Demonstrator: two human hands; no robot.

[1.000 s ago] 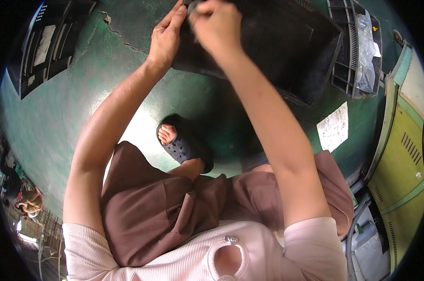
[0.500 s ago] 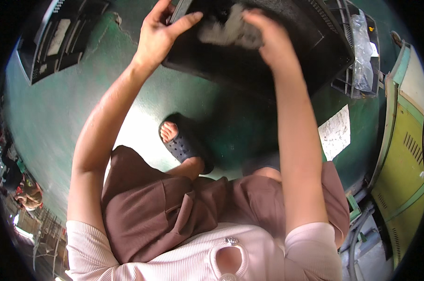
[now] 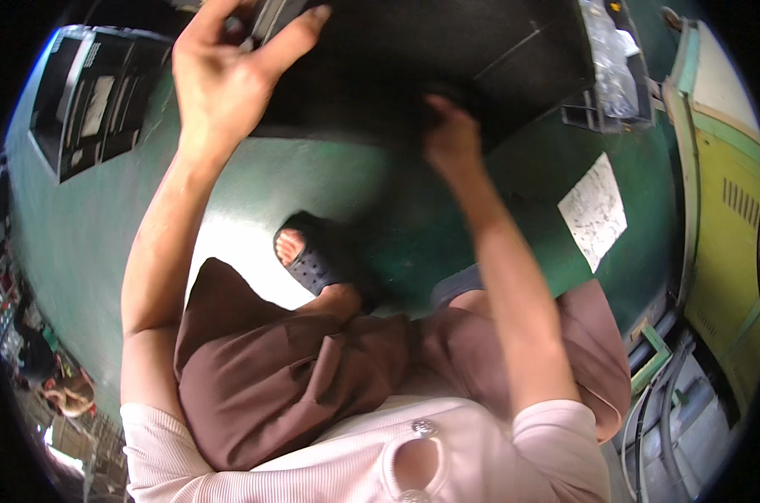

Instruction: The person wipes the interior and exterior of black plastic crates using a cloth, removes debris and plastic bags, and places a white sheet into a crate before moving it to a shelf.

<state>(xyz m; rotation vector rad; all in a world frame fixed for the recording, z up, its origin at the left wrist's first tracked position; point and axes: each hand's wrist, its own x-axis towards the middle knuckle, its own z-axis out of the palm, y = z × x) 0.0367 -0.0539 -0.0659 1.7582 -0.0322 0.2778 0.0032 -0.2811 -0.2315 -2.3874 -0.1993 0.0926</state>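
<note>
A large black plastic crate (image 3: pixel 514 75) is tilted in front of me at the top of the view, its far side cut off. My left hand (image 3: pixel 229 84) grips its left edge, with the thumb over the rim and the other fingers behind it. Over the lower middle of the crate is my right hand (image 3: pixel 453 142), blurred by motion. Its fingers look curled around something dark, which shadow and blur keep me from making out.
A black crate (image 3: pixel 61 101) stands on the green floor at the left. Clear plastic wrap (image 3: pixel 611 67) lies in another black crate at the right. A marked white sheet (image 3: pixel 594 214) is on the floor, near a yellow-green machine cabinet (image 3: pixel 724 243). Hoses (image 3: pixel 672 377) run below it.
My right hand has swept down and left across the crate; the grey rag it held is no longer clearly visible. My left hand and the crate have shifted left.
</note>
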